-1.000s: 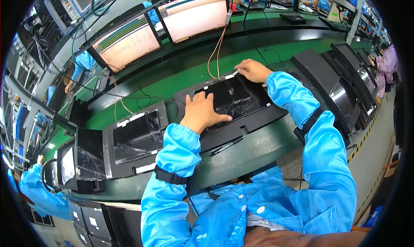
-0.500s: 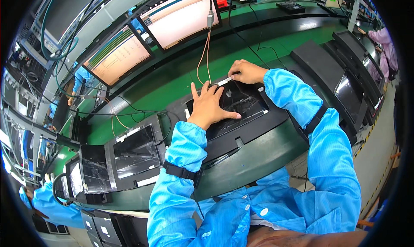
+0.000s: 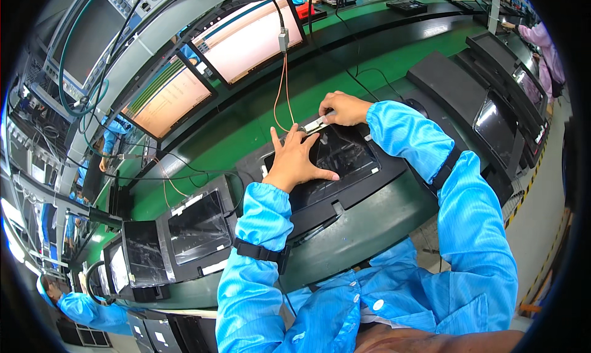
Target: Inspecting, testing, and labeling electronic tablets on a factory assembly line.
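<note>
The dark panel [image 3: 348, 159] lies in a black fixture [image 3: 369, 185] at the centre of the frame. The left hand [image 3: 297, 162] rests on the panel's left part, fingers spread. The right hand [image 3: 346, 109] is at the panel's upper edge, its thumb and fingers drawn together at a white strip [image 3: 312, 127]; whether they grip the strip cannot be told. Two copper-coloured cables [image 3: 277, 97] run down to this edge from upper centre. A second panel [image 3: 200, 230] lies at lower left.
</note>
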Available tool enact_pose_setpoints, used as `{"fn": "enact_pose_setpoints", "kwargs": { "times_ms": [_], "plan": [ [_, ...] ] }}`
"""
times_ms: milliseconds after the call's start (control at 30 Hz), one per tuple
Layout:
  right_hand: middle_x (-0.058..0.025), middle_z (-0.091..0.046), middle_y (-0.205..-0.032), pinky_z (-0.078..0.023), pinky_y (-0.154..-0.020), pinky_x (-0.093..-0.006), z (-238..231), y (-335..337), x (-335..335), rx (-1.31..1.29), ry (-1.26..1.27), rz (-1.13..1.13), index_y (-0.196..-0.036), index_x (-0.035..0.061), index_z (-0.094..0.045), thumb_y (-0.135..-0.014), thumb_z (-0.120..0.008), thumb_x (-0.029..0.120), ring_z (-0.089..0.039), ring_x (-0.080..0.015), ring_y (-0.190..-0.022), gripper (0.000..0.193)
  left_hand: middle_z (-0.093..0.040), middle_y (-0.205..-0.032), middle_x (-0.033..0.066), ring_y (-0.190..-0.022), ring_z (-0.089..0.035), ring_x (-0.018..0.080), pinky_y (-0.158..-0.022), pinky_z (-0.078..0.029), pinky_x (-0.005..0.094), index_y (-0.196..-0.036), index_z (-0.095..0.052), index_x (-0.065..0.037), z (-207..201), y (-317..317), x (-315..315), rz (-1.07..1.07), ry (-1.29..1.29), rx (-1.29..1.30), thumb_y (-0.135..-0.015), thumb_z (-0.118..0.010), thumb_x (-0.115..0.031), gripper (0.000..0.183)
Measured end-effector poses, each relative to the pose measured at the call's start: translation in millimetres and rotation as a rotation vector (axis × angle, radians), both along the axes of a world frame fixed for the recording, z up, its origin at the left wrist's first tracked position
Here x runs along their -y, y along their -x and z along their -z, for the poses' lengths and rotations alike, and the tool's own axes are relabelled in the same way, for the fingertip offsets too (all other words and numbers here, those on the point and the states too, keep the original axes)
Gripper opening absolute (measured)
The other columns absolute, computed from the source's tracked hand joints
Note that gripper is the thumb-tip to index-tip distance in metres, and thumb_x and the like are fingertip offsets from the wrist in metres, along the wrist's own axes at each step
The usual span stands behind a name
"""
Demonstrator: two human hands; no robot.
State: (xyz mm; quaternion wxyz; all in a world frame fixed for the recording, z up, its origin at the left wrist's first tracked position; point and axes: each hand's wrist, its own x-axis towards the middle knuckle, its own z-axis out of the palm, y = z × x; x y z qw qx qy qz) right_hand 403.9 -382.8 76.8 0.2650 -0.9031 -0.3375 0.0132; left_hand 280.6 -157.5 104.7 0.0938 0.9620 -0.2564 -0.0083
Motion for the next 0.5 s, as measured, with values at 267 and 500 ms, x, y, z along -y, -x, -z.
{"fn": "enact_pose_setpoints", "kwargs": {
  "times_ms": [267, 500],
  "plan": [
    [-0.0117, -0.066, -0.109, -0.046, -0.100, -0.0433, -5.6, -3.3, -2.0, 0.019, 0.021, -0.060, -0.106, 0.0083, -0.072, -0.095, -0.068, 0.025, -0.058, -0.0323, -0.112, 0.020, -0.042, -0.156, 0.0255, -0.155, -0.022, 0.0417, -0.122, 0.001, 0.0677, -0.142, -0.053, 0.005, 14.5, -12.4, 6.3, 0.060, 0.105, 0.053, -0.054, -0.081, -0.082, 0.126],
    [-0.0112, -0.067, -0.107, -0.046, -0.097, -0.0430, -6.3, 0.3, 1.6, 0.041, -0.027, -0.089, -0.104, 0.0074, -0.072, -0.096, -0.067, 0.024, -0.059, -0.0317, -0.111, 0.020, -0.042, -0.156, 0.0267, -0.155, -0.023, 0.0420, -0.123, -0.001, 0.0654, -0.146, -0.045, 0.006, 19.4, -15.2, 12.8, 0.022, 0.102, 0.025, -0.063, -0.077, -0.082, 0.125]
  ]
}}
